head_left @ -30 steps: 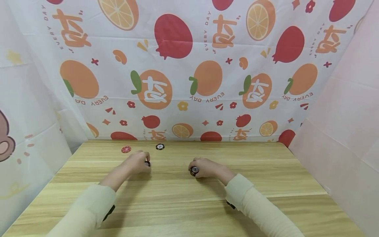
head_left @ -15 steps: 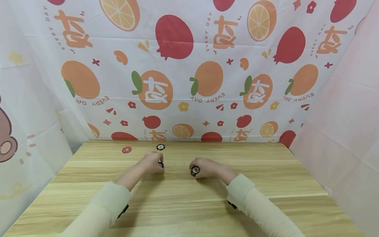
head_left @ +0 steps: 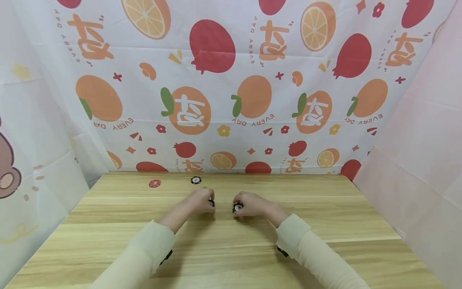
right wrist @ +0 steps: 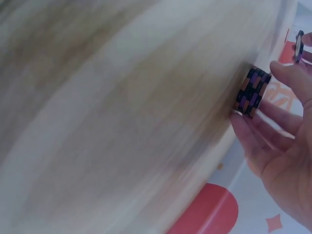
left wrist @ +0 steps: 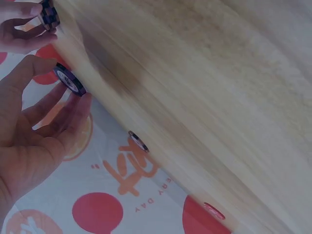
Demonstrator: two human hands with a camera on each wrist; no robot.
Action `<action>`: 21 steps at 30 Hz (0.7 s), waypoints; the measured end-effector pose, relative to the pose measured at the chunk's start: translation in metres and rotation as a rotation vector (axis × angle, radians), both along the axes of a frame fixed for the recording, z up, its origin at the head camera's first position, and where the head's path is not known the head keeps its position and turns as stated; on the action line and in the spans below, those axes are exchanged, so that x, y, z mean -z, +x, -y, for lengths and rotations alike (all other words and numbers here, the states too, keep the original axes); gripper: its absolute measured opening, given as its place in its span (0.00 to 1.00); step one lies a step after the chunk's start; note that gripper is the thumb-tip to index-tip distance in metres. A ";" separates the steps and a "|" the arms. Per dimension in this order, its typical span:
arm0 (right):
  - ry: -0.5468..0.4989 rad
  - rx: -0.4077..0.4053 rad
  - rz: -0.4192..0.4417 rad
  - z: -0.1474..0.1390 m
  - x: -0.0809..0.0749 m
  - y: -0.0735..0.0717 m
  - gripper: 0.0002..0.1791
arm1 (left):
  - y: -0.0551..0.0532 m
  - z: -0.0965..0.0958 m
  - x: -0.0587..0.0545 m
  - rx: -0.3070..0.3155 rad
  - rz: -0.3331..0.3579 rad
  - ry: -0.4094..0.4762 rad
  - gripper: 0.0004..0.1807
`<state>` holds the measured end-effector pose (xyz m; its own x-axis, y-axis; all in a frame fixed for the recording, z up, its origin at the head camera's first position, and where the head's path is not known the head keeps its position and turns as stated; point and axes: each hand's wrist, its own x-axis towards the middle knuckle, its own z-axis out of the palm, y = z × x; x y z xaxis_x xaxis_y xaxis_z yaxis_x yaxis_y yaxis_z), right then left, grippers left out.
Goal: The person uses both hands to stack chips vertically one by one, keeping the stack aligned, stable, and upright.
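Note:
Between thumb and fingertips, my left hand pinches a single black poker chip with a white centre, its edge tilted in the left wrist view. Across a short gap to the right, my right hand grips a small stack of poker chips by its rim. The stack's sides show black, purple and orange blocks in the right wrist view, and a white-centred chip faces up on top in the head view. Both hands are close over the middle of the wooden table.
Toward the table's back edge lie a red poker chip and a black poker chip with a white centre, both flat. A fruit-print cloth hangs right behind that edge, with pale cloths at both sides.
My left hand has moved right with its poker chip, closing most of the distance to the stack. My right hand stays nearly in place, still holding the stack.

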<state>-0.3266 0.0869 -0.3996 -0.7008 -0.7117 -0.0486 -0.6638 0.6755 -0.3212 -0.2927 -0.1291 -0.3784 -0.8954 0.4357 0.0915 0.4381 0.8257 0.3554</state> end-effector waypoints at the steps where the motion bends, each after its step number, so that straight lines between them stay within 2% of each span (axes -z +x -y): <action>1: -0.003 0.008 -0.009 0.000 0.000 0.001 0.17 | 0.000 -0.002 0.000 -0.002 0.000 0.004 0.12; 6: -0.026 0.039 -0.003 0.000 0.002 0.003 0.12 | 0.001 -0.007 0.000 -0.001 -0.016 0.001 0.11; 11: -0.047 0.031 -0.018 0.000 0.000 0.004 0.15 | 0.001 -0.010 0.001 -0.001 -0.011 -0.007 0.11; 17: -0.042 0.090 -0.018 0.002 0.000 0.005 0.13 | 0.001 -0.011 0.002 -0.003 -0.006 0.004 0.12; 21: -0.040 0.101 -0.023 0.003 0.002 0.005 0.12 | 0.001 -0.012 0.003 -0.001 -0.009 -0.008 0.12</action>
<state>-0.3220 0.0837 -0.4012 -0.7697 -0.6384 -0.0047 -0.6005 0.7264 -0.3343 -0.2922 -0.1173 -0.3812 -0.8951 0.4355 0.0955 0.4401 0.8291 0.3448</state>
